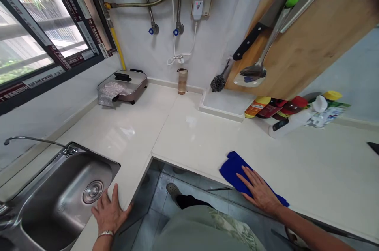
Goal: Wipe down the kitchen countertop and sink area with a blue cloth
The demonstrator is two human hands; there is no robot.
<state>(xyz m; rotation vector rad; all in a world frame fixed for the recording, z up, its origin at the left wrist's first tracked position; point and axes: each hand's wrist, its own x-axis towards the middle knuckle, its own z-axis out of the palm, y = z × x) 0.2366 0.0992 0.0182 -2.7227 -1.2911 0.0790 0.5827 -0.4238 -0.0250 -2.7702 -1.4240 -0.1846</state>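
Observation:
My right hand point(259, 191) lies flat on a blue cloth point(233, 169), fingers stretched out and slightly apart. The cloth is spread over the front edge of the white countertop point(189, 140), partly hidden by the palm. At the lower left, my left hand point(110, 212), with a bracelet at its wrist, rests on the counter strip beside the sink point(59, 199). Its fingers are spread, and nothing is in them.
An electric pan point(130, 87) with a glass lid and plastic wrap stands in the back corner. A brown-tinted bottle point(182, 81) is by the wall. Several sauce bottles and a white bottle point(296, 118) stand at right, below a hanging knife point(248, 42) and ladle point(254, 70).

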